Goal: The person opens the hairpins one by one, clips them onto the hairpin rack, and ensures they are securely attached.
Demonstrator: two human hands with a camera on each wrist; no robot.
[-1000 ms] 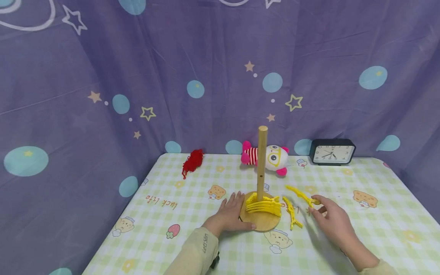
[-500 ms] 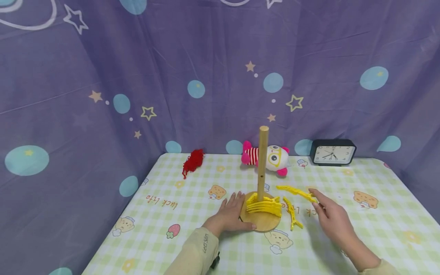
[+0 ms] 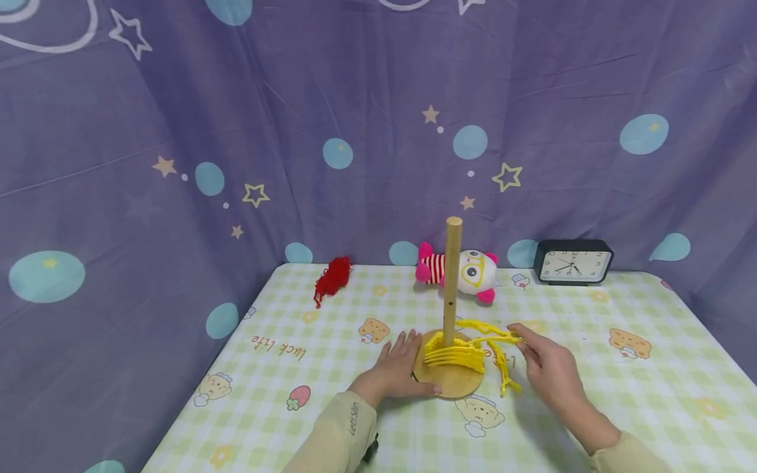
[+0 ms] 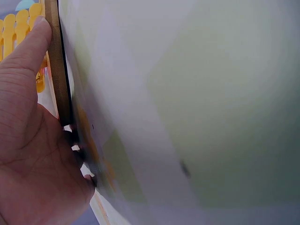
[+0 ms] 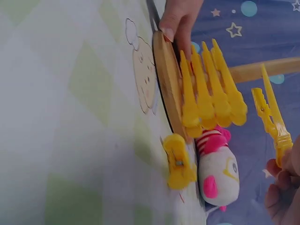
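My left hand rests at the left edge of a round wooden base, thumb on its top, fingers straight and spread beside it. A wooden post rises upright from the base. Several yellow plastic spring clips sit stacked around the post's foot. My right hand pinches the end of another yellow clip, whose two long arms stand apart and point at the post. One more loose clip lies on the cloth right of the base, partly overlapped by the held clip.
Behind the post lies a plush toy with pink limbs and a striped body. Red yarn lies at the back left and a black desk clock stands at the back right. A checked cloth covers the table.
My right hand has moved left toward the post with the clip, and the clip's arms have spread apart. My left hand has stayed on the base.
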